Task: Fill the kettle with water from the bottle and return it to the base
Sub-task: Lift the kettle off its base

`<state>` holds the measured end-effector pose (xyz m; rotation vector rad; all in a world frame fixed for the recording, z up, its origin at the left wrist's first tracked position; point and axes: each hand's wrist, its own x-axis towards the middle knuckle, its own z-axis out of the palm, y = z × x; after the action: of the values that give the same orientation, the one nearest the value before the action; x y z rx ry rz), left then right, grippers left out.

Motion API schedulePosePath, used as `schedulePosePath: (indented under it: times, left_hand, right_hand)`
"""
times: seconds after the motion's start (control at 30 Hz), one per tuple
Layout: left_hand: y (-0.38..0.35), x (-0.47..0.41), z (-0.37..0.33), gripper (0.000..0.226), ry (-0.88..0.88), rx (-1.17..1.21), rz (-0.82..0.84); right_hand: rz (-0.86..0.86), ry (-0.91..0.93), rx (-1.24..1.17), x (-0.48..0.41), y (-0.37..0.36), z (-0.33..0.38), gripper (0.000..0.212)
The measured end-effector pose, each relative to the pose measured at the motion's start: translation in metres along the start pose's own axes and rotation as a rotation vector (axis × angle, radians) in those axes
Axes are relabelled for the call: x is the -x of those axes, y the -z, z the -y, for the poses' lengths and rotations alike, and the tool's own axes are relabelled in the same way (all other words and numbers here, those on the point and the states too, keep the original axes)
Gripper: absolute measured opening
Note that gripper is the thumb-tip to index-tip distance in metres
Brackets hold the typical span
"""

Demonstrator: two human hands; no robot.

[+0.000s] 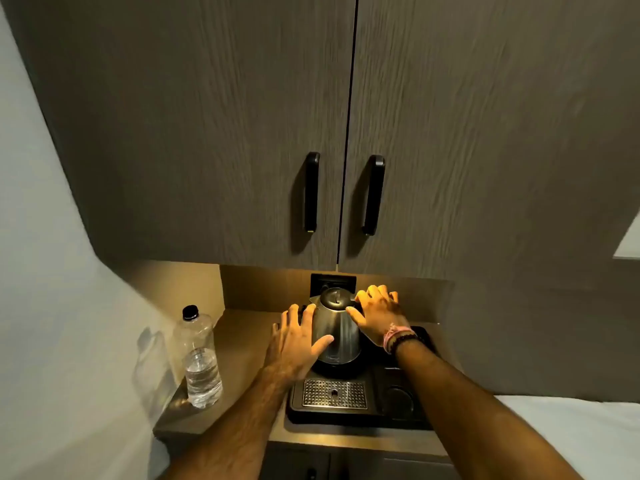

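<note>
A steel kettle [337,327] with a dark lid stands upright on its black base [341,372], on a black tray. My left hand [298,336] rests flat against the kettle's left side, fingers spread. My right hand [377,311] wraps around the handle on the kettle's right side; the handle itself is mostly hidden under it. A clear plastic bottle [199,362] with a black cap stands at the counter's left end, water filling about its lower third.
The black tray [398,415] holds a perforated metal drip grate [334,393] and a round recess [398,398]. Two dark wood cupboard doors with black handles [311,192] hang close above. A wall socket [332,280] sits behind the kettle. A white surface [571,431] lies at right.
</note>
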<state>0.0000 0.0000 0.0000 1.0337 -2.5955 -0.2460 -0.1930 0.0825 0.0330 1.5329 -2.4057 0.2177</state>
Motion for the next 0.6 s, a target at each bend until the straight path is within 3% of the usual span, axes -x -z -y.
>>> schedulePosePath:
  times: [0.13, 0.37, 0.6]
  left_hand:
    - [-0.007, -0.011, 0.009, 0.082, 0.053, 0.043, 0.038]
    - [-0.018, -0.029, 0.03, 0.084, 0.0, 0.012, 0.055]
    - [-0.03, -0.043, 0.05, 0.085, -0.02, 0.026, 0.075]
  right_hand:
    - [0.139, -0.128, -0.12, -0.032, -0.006, 0.005, 0.052]
    - [0.358, -0.39, -0.322, -0.068, -0.024, 0.021, 0.093]
    - [0.421, -0.482, -0.306, -0.079, -0.04, 0.014, 0.094]
